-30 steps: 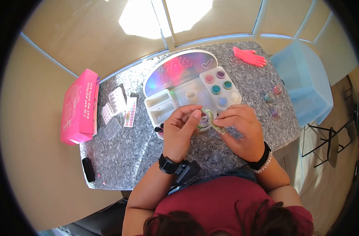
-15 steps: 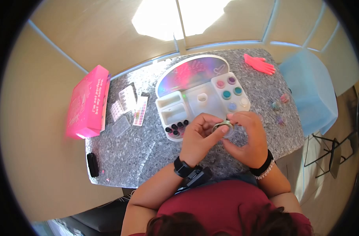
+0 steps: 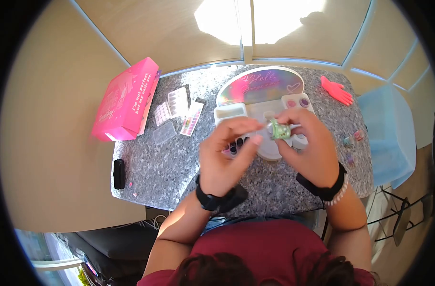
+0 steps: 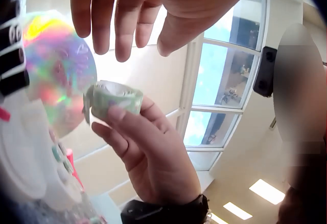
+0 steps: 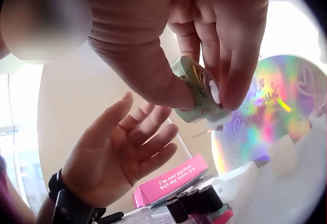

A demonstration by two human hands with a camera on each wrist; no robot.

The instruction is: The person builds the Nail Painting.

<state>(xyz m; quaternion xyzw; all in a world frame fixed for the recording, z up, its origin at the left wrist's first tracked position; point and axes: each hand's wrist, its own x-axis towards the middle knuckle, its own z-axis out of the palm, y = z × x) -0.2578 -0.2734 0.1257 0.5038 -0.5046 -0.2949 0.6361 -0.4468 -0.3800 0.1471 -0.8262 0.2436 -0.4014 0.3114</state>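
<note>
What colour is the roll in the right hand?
The roll is mostly pale green, clearest in the left wrist view.

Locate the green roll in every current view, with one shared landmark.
Head: green roll, right of centre, pinched by the right hand.
Left wrist: green roll, left of centre.
Right wrist: green roll, right of centre.
Shared landmark: shiny board; above the roll, left of it, right of it, respectively.

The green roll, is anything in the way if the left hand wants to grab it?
No, nothing visible is in the way. The right hand holds the green roll, and the left hand is beside it. In the left wrist view, just a gap shows between them.
</note>
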